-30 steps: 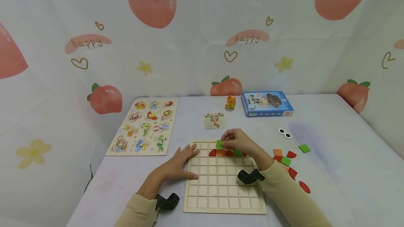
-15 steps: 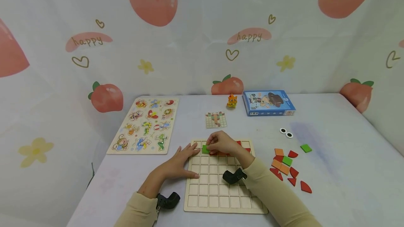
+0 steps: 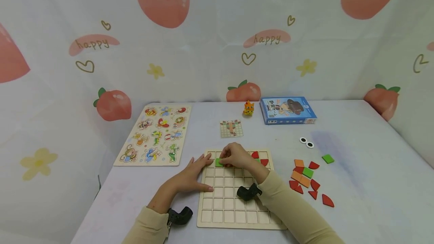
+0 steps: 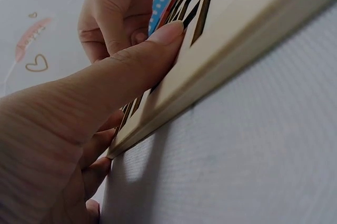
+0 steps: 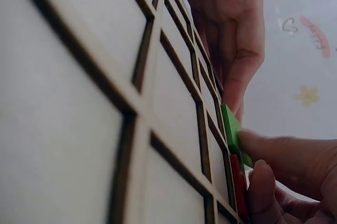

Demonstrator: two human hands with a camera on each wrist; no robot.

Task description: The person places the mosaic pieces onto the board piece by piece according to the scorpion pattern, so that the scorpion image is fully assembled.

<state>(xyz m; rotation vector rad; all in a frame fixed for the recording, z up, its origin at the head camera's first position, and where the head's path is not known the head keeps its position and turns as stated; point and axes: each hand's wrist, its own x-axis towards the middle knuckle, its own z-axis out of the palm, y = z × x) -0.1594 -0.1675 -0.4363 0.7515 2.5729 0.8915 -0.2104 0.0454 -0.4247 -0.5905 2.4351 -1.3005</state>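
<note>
In the head view my left hand (image 3: pixel 190 176) rests along the left edge of a wooden grid board (image 3: pixel 223 215), fingers spread and thumb on the rim. The left wrist view has that thumb (image 4: pixel 142 56) lying over the board's edge. My right hand (image 3: pixel 239 157) pinches a green square tile (image 3: pixel 218 162) at the second row's left part. From the right wrist, the green tile (image 5: pixel 231 129) looks slightly tilted in its cell, beside a red piece (image 5: pixel 238 182). More red pieces (image 3: pixel 264 162) sit in the upper right cells; my hand hides other pieces.
Loose red, orange and green tiles (image 3: pixel 305 181) lie right of the board, with two eye discs (image 3: pixel 306 142) behind. A small pattern card (image 3: pixel 231 128), an orange figurine (image 3: pixel 248 108), a blue box (image 3: pixel 288 110) and an animal puzzle board (image 3: pixel 152 134) stand farther back.
My right hand has moved left across the board with the green tile, from the top row to the second row's left part. The left hand stays in place.
</note>
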